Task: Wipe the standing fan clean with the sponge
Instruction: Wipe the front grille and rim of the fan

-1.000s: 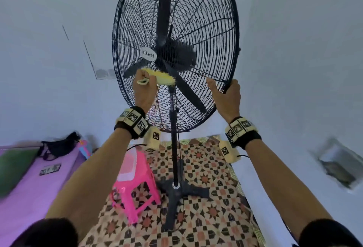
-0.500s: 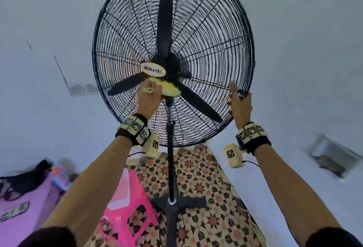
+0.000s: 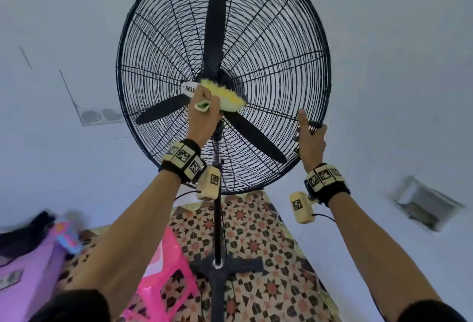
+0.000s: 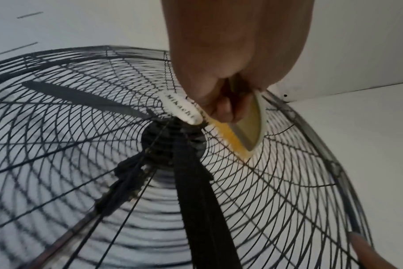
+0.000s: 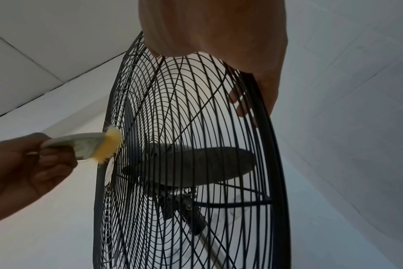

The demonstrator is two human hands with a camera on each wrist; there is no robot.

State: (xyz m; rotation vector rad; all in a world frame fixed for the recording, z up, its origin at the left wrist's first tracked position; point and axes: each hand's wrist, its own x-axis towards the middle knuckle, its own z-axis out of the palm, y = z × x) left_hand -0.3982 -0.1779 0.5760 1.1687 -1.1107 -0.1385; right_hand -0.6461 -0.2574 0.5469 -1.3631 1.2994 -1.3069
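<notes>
A tall black standing fan [image 3: 268,40] with a round wire grille fills the head view. My left hand [image 3: 204,114] grips a yellow, fuzzy sponge [image 3: 227,96] and presses it against the grille centre, partly covering the white brand badge [image 3: 188,89]. In the left wrist view the sponge [image 4: 246,131] lies flat on the wires beside the badge [image 4: 181,109]. My right hand [image 3: 311,137] holds the grille's lower right rim, thumb in front and fingers hooked behind. In the right wrist view those fingers [image 5: 242,107] show through the wires, with the sponge [image 5: 108,145] at the left.
The fan's pole and cross base [image 3: 220,265] stand on a patterned floor mat [image 3: 268,257]. A pink plastic stool [image 3: 163,270] stands just left of the base. A purple mattress [image 3: 25,270] lies at far left. White walls surround the fan, with a recess [image 3: 425,206] at right.
My left hand has slid the sponge up from below the hub onto the badge at the grille centre. The view has tilted upward. The right hand has stayed on the rim.
</notes>
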